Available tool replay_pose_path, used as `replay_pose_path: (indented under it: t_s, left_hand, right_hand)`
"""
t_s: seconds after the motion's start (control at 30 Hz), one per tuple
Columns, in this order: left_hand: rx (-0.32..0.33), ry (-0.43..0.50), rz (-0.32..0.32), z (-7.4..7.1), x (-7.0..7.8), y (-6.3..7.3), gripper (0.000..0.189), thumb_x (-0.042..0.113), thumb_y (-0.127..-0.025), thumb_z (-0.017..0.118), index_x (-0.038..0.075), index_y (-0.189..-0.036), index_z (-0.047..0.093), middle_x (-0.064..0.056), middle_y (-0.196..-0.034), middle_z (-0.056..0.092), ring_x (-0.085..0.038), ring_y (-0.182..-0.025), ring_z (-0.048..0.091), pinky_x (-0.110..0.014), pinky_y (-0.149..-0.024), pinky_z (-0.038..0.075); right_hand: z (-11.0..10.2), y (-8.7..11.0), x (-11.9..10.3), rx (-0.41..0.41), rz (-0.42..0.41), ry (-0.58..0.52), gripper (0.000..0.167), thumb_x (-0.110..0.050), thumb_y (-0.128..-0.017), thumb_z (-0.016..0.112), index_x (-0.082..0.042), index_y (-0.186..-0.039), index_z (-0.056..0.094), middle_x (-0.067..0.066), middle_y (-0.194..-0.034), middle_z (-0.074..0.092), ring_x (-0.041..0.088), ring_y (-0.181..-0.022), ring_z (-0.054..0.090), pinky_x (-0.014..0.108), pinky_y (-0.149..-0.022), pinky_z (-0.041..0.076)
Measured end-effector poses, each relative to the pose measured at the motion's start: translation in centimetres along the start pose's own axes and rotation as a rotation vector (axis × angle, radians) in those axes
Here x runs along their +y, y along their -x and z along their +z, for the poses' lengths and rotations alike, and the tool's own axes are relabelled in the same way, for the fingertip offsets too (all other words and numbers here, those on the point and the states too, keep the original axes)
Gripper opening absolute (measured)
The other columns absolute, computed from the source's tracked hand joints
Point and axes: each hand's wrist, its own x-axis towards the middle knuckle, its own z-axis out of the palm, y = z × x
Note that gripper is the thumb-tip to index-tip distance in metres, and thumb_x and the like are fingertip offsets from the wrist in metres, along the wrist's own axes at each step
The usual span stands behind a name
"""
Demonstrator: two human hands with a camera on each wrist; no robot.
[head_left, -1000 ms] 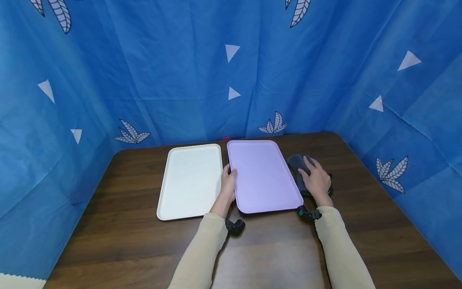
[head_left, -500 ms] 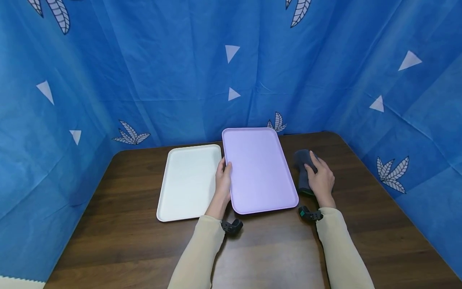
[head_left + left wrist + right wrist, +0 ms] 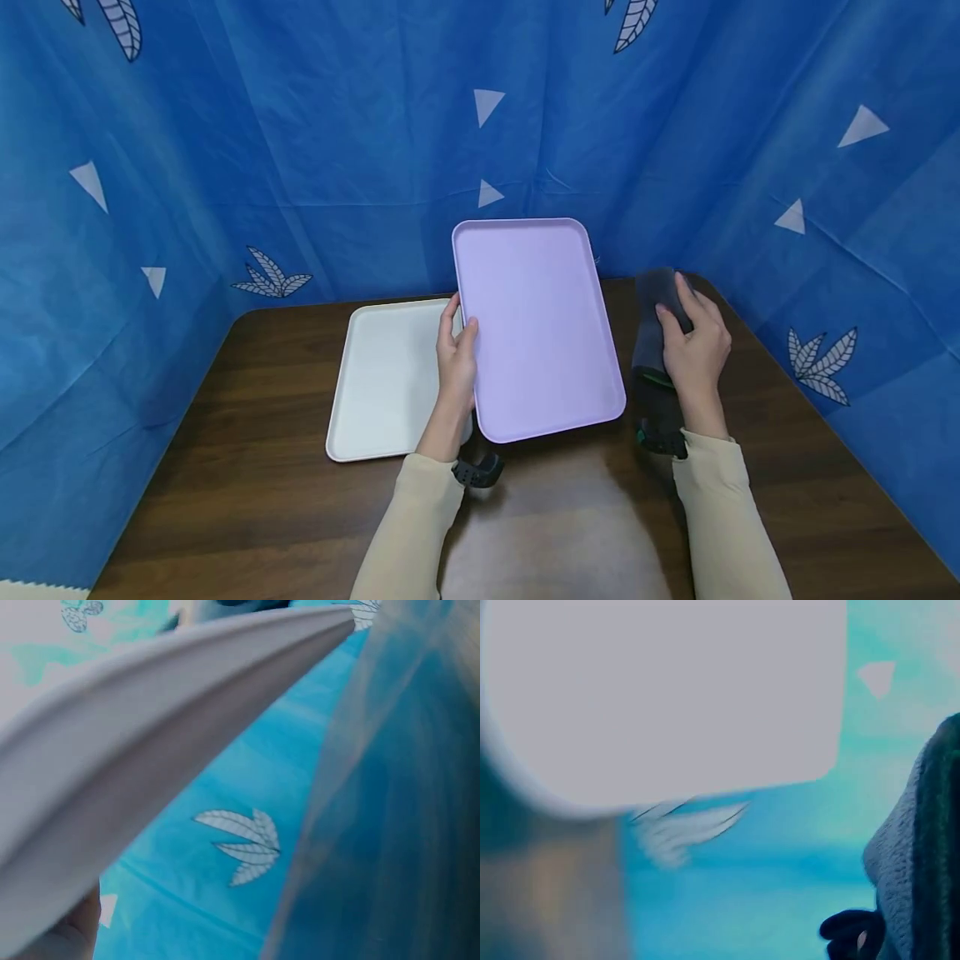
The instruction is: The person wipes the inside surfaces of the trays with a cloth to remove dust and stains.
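The left hand point(image 3: 455, 367) pinches the purple tray point(image 3: 538, 329) by one edge, seemingly to keep its face uncovered; across from that grip, the right hand point(image 3: 697, 343) pinches the dark grey cloth point(image 3: 651, 337).

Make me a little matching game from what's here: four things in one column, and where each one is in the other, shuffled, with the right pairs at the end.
Things
1. White tray
2. Purple tray
3. Dark grey cloth
4. Blue curtain

Places
A. Held in the right hand
B. Hanging behind the table
C. Lying flat on the table
D. Gripped at its left edge by the left hand

Right pairs
1-C, 2-D, 3-A, 4-B
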Motion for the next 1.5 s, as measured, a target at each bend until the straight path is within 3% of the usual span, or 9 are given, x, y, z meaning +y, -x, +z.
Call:
replay_pose_path:
  t_s: [0.23, 0.43, 0.83, 1.17, 1.5]
  left_hand:
    - [-0.015, 0.037, 0.063, 0.5, 1.6, 0.6, 0.048, 0.018, -0.104, 0.044, 0.029, -0.150, 0.034, -0.011, -0.134, 0.057, -0.014, -0.099, 0.066, -0.026, -0.078, 0.055]
    - [-0.048, 0.075, 0.069, 0.7, 1.8, 1.0, 0.048, 0.017, -0.104, 0.043, 0.027, -0.151, 0.033, -0.011, -0.136, 0.054, -0.012, -0.099, 0.065, -0.025, -0.077, 0.054]
    - [-0.101, 0.164, 0.131, 0.8, 2.3, 1.4, 0.049, 0.015, -0.104, 0.044, 0.022, -0.151, 0.032, -0.011, -0.135, 0.055, -0.010, -0.098, 0.066, -0.024, -0.078, 0.055]
    - [-0.139, 0.166, 0.173, 0.7, 2.2, 1.3, 0.049, 0.014, -0.104, 0.044, 0.020, -0.151, 0.032, -0.009, -0.142, 0.047, -0.011, -0.103, 0.063, -0.023, -0.079, 0.054]
    - [-0.146, 0.171, 0.195, 0.6, 2.3, 1.3, 0.050, 0.012, -0.104, 0.044, 0.019, -0.151, 0.032, -0.011, -0.140, 0.049, -0.011, -0.102, 0.065, -0.024, -0.079, 0.056]
  right_hand:
    - [0.3, -2.0, -6.8, -0.048, -0.059, 0.004, 0.046, -0.021, -0.092, 0.068, -0.024, -0.137, 0.057, 0.022, -0.133, 0.056, 0.041, -0.122, 0.053, 0.063, -0.100, 0.040]
    - [2.1, -3.8, -9.7, -0.102, -0.039, 0.090, 0.046, -0.029, -0.096, 0.062, -0.033, -0.140, 0.051, 0.023, -0.136, 0.048, 0.045, -0.115, 0.055, 0.063, -0.090, 0.045]
    - [4.9, -5.4, -11.0, -0.088, -0.019, 0.226, 0.046, -0.030, -0.098, 0.058, -0.034, -0.143, 0.047, 0.023, -0.136, 0.042, 0.045, -0.102, 0.058, 0.058, -0.079, 0.049]
    - [6.2, -5.5, -11.8, -0.105, -0.001, 0.332, 0.049, -0.028, -0.099, 0.056, -0.030, -0.147, 0.045, 0.025, -0.134, 0.042, 0.045, -0.100, 0.057, 0.060, -0.075, 0.052]
    - [6.6, -4.9, -12.6, -0.088, -0.056, 0.352, 0.050, -0.027, -0.098, 0.059, -0.028, -0.146, 0.047, 0.026, -0.130, 0.043, 0.046, -0.096, 0.057, 0.059, -0.074, 0.053]
